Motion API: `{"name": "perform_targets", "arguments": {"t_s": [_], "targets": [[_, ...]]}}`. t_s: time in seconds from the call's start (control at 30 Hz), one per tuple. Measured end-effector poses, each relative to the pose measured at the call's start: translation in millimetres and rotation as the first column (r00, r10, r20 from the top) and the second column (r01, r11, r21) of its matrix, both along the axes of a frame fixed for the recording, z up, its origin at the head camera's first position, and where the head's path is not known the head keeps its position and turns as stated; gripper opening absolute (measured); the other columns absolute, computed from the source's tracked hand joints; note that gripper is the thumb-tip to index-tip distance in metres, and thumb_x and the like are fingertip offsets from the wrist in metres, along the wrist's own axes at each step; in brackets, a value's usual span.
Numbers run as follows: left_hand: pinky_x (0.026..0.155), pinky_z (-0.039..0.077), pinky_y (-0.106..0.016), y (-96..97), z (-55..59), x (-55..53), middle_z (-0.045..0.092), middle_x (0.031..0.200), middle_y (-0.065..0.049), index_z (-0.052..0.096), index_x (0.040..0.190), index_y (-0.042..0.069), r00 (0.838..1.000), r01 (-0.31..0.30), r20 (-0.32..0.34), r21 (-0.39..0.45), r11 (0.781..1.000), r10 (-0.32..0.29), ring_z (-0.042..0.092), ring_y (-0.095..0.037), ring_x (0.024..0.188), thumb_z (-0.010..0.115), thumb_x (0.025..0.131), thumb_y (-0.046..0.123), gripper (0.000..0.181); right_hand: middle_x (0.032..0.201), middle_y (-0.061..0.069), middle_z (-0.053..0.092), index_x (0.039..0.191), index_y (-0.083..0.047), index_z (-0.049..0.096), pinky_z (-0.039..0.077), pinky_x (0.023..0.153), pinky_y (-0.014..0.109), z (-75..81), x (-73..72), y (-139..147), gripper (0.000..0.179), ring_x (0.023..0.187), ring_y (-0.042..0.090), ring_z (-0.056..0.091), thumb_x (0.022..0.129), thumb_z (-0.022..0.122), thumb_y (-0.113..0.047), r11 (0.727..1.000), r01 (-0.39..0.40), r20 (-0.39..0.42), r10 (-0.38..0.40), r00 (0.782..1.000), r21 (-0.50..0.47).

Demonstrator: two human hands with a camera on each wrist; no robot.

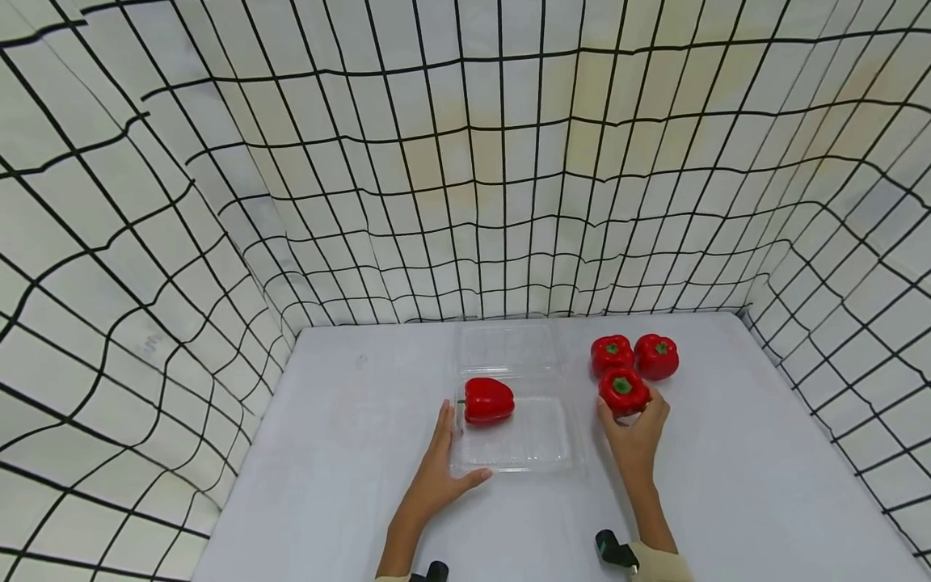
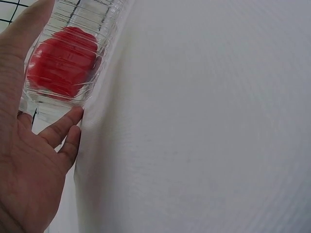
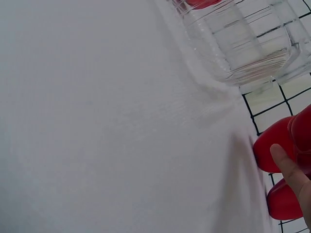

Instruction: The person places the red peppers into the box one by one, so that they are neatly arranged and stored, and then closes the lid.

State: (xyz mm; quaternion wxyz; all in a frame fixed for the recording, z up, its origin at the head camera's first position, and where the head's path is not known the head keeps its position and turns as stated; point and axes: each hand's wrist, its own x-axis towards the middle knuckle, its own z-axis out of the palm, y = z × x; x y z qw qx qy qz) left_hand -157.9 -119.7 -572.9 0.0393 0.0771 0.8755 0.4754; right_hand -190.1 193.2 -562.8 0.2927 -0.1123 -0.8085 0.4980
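Note:
My right hand [image 1: 636, 440] grips a red bell pepper [image 1: 623, 392] with its fingers and thumb at the sides, the green stem end facing up. Just behind it, two more red bell peppers stand close together, one on the left [image 1: 612, 356] and one on the right [image 1: 657, 356]. A clear plastic clamshell container [image 1: 534, 436] lies with its lid folded back. On its side in the left part of the base lies another red bell pepper [image 1: 489, 401]. My left hand [image 1: 436, 477] rests at the container's front left corner, fingers straight along the left wall and thumb spread near the front edge.
A white-covered table [image 1: 349, 453] carries everything. Black wire grid panels [image 1: 465, 202] with pale sheeting behind them enclose the back and both sides. The clear lid [image 1: 509, 347] lies flat toward the back of the table.

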Motion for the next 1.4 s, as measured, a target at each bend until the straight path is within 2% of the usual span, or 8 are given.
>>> {"name": "perform_targets", "arguments": {"t_s": [0.1, 0.17, 0.4, 0.77, 1.03, 1.17, 1.3, 1.4], "targets": [[0.115, 0.027, -0.059, 0.2, 0.6, -0.8, 0.001, 0.166, 0.008, 0.005, 0.158, 0.029, 1.000, -0.001, 0.001, 0.000, 1.000, 0.001, 0.010, -0.025, 0.153, 0.080, 0.074, 0.050, 0.115, 0.141, 0.012, 0.039, 0.143, -0.005, 0.033, 0.042, 0.088, 0.005, 6.3, -1.0, -0.7, 0.085, 0.133, 0.017, 0.036, 0.074, 0.083, -0.008, 0.999, -0.026, -0.034, 0.025, 0.999, -0.025], [0.115, 0.028, -0.060, 0.5, 0.9, -0.9, 0.001, 0.166, 0.007, 0.005, 0.158, 0.027, 1.000, 0.002, -0.004, -0.004, 1.000, -0.002, 0.010, -0.026, 0.153, 0.079, 0.074, 0.050, 0.115, 0.141, 0.012, 0.038, 0.143, -0.006, 0.032, 0.041, 0.083, 0.000, 9.4, -1.7, -0.8, 0.086, 0.132, 0.016, 0.035, 0.073, 0.082, -0.007, 0.998, -0.041, -0.041, 0.039, 0.998, -0.044], [0.115, 0.027, -0.059, 0.2, 0.2, -0.7, 0.000, 0.166, 0.007, 0.004, 0.158, 0.028, 1.000, 0.000, 0.002, -0.008, 1.000, 0.000, 0.010, -0.026, 0.153, 0.080, 0.074, 0.050, 0.116, 0.143, 0.013, 0.034, 0.144, -0.006, 0.028, 0.040, 0.084, -0.001, 13.6, -4.4, -1.4, 0.088, 0.133, 0.017, 0.034, 0.073, 0.080, 0.000, 0.990, -0.102, -0.041, 0.098, 0.994, -0.101], [0.115, 0.028, -0.058, -0.6, -0.4, -0.9, 0.001, 0.166, 0.008, 0.004, 0.158, 0.029, 1.000, 0.003, -0.014, -0.015, 1.000, -0.003, 0.010, -0.025, 0.153, 0.080, 0.073, 0.050, 0.116, 0.146, 0.010, 0.040, 0.143, -0.007, 0.029, 0.045, 0.084, 0.001, 19.4, -11.5, -2.7, 0.083, 0.128, 0.011, 0.036, 0.077, 0.078, 0.000, 0.953, -0.239, -0.062, 0.232, 0.971, -0.186], [0.114, 0.028, -0.059, 0.6, -0.4, 1.0, 0.002, 0.166, 0.006, 0.005, 0.158, 0.027, 1.000, -0.003, -0.005, -0.013, 1.000, 0.003, 0.011, -0.028, 0.153, 0.080, 0.073, 0.049, 0.116, 0.144, 0.012, 0.042, 0.140, -0.006, 0.025, 0.047, 0.083, 0.005, 21.9, -14.5, -3.9, 0.088, 0.127, 0.016, 0.040, 0.073, 0.081, -0.001, 0.930, -0.318, -0.002, 0.324, 0.946, -0.185], [0.114, 0.029, -0.060, 0.9, 0.6, 1.6, 0.002, 0.166, 0.003, 0.005, 0.159, 0.025, 1.000, 0.001, -0.012, -0.011, 1.000, -0.001, 0.012, -0.030, 0.153, 0.080, 0.074, 0.048, 0.115, 0.144, 0.008, 0.041, 0.143, -0.012, 0.030, 0.048, 0.090, 0.015, 25.4, -17.4, -5.6, 0.089, 0.131, 0.018, 0.040, 0.072, 0.083, -0.005, 0.926, -0.359, 0.043, 0.366, 0.930, -0.118], [0.114, 0.028, -0.059, 1.3, 1.1, 0.8, 0.002, 0.166, 0.005, 0.005, 0.158, 0.027, 1.000, 0.003, -0.015, -0.013, 1.000, -0.003, 0.012, -0.028, 0.153, 0.080, 0.074, 0.049, 0.115, 0.145, 0.010, 0.041, 0.146, -0.014, 0.033, 0.052, 0.095, 0.041, 29.2, -20.4, -8.2, 0.090, 0.132, 0.024, 0.040, 0.072, 0.084, -0.006, 0.915, -0.401, 0.066, 0.403, 0.913, -0.049], [0.115, 0.028, -0.058, 1.2, 1.0, 0.2, 0.001, 0.166, 0.007, 0.004, 0.158, 0.028, 1.000, 0.001, -0.008, -0.019, 1.000, -0.001, 0.011, -0.026, 0.153, 0.080, 0.074, 0.049, 0.115, 0.145, 0.013, 0.042, 0.147, -0.012, 0.031, 0.052, 0.094, 0.052, 30.9, -23.4, -10.2, 0.093, 0.130, 0.029, 0.042, 0.071, 0.084, -0.007, 0.900, -0.434, 0.076, 0.435, 0.897, -0.034]]}}
